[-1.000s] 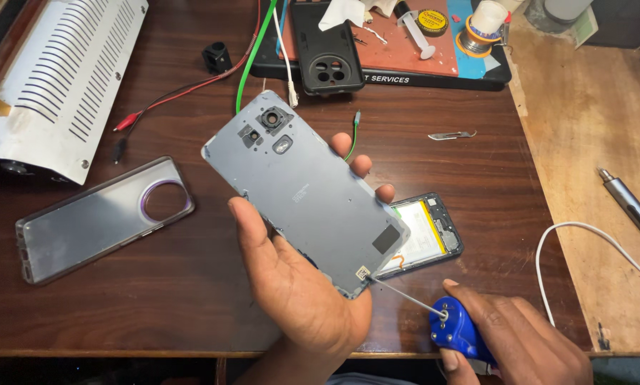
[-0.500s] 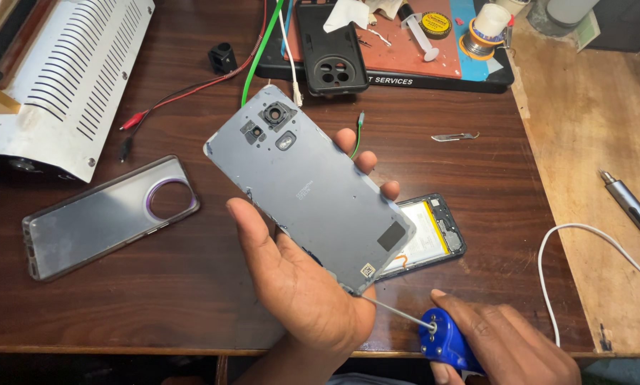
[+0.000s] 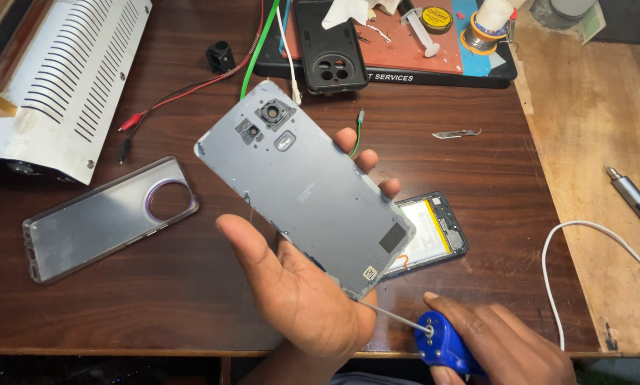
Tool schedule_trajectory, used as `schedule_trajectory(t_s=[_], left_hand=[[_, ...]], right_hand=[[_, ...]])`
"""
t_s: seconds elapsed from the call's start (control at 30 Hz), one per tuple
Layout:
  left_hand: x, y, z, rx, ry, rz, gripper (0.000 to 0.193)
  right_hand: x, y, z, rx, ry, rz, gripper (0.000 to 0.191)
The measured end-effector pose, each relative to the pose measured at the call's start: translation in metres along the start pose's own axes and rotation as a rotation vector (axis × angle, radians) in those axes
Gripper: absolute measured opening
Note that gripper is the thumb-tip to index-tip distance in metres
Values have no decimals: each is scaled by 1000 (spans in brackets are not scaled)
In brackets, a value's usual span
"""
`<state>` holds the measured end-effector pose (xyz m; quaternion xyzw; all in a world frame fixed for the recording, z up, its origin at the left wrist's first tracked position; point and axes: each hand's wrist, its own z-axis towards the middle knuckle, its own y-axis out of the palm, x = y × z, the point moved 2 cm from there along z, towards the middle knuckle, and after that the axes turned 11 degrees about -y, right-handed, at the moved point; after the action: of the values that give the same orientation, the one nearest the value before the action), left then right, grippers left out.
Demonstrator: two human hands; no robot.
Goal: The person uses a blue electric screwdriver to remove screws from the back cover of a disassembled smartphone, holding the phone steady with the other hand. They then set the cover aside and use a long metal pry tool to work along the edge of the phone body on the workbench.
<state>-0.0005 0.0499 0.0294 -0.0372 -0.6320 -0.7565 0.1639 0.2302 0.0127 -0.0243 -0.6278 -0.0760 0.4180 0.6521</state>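
Note:
My left hand (image 3: 298, 292) holds a grey phone back panel (image 3: 306, 189) by its edges, tilted above the wooden table, camera cut-outs at its upper left. My right hand (image 3: 505, 349) grips a blue-handled screwdriver (image 3: 441, 342) at the table's front edge. Its thin metal shaft points at the panel's lower corner. Under the panel, to the right, lies the opened phone body (image 3: 430, 232) with a yellow-edged battery showing.
A clear phone case (image 3: 106, 217) lies at the left. A white vented metal cover (image 3: 63, 78) sits at the far left. A black phone case (image 3: 331, 46) rests on a repair mat at the back. Tweezers (image 3: 455, 133), a white cable (image 3: 569, 242) and clip leads lie about.
The panel in my left hand has tilted slightly. My right hand with the screwdriver has shifted a little left, bringing the tip up to the panel's lower corner.

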Motion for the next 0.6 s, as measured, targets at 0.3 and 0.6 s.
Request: schedule_trajectory(t_s=[0.3,0.6], left_hand=[[-5,1,-8,60,52,292,80],[7,-11,-1,70,-358,185,95]], right_hand=[[16,-11,2,-128,198,1543,84],[-1,-63,35,220,394,1802,83]])
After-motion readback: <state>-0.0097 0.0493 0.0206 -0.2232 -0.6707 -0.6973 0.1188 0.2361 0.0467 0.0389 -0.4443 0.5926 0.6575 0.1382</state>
